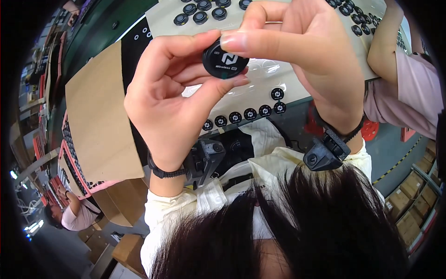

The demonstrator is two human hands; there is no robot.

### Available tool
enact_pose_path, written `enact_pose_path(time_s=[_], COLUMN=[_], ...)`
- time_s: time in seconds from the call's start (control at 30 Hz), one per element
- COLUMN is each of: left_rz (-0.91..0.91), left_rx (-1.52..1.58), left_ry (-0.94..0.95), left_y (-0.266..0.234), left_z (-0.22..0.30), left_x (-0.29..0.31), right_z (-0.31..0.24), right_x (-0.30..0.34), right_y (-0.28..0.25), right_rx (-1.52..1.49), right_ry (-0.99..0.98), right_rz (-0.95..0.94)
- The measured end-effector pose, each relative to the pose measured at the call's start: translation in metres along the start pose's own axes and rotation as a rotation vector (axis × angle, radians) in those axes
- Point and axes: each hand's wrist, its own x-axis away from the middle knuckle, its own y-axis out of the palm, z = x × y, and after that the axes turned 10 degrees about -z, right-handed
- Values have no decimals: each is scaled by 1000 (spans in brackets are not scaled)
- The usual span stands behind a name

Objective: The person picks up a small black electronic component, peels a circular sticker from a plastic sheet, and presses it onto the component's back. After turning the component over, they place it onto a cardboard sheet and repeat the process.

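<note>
A round black disc [217,66] with a white mark on its face is held up over the table. My left hand [160,95] grips its rim between thumb and fingers. From the upper right, my right hand [309,49] presses its thumb onto the disc's top edge, with its bent fingers partly hidden behind. Below the hands, several similar black discs [250,113] lie in a row along the table's near edge. One more disc [277,94] sits just above the row's right end.
Several black round parts [200,17] stand on the pale tabletop [162,21] at the far side, with more [357,18] at far right. A brown cardboard sheet [100,111] lies to the left. A co-worker's arm [386,39] reaches in at right; another person [83,215] is at lower left.
</note>
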Motion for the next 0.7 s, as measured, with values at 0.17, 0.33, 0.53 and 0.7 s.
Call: enact_pose_path(time_s=[0.17,0.33,0.53,0.7], left_rz=[16,71,127,167], left_rx=[-102,-113,-156,-141], left_ry=[85,122,174,130], left_y=[1,1,2,3], left_z=[3,1,2,-2], left_x=[2,2,5,5], right_z=[16,14,19,26], right_x=[-6,-5,2,3], right_y=[-11,1,13,10], right_rx=[392,39,252,430], right_ry=[-511,-137,-261,-350], right_rz=[-336,61,128,204])
